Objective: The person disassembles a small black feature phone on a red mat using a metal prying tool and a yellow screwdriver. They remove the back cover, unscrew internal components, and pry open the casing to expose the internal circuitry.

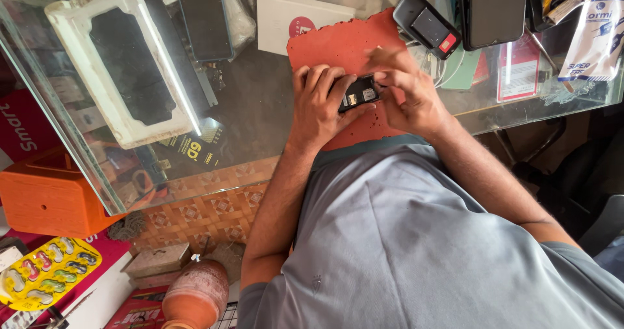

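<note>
A small black phone [359, 93] with its back cover off shows card slots inside. It is held just above a red mat [338, 46] that lies on a glass counter [253, 108]. My left hand [318, 101] grips the phone's left end, fingers curled over its top edge. My right hand [409, 95] pinches the phone's right end, with its fingertips on the open back.
On the counter are a white box [286, 17], a small black device with a red sticker [426, 25], a large dark phone [492, 7], a white foam tray [117, 62] and a white pouch [598, 36]. Below stand an orange box [45, 199], a yellow blister pack [49, 272] and a clay pot [195, 296].
</note>
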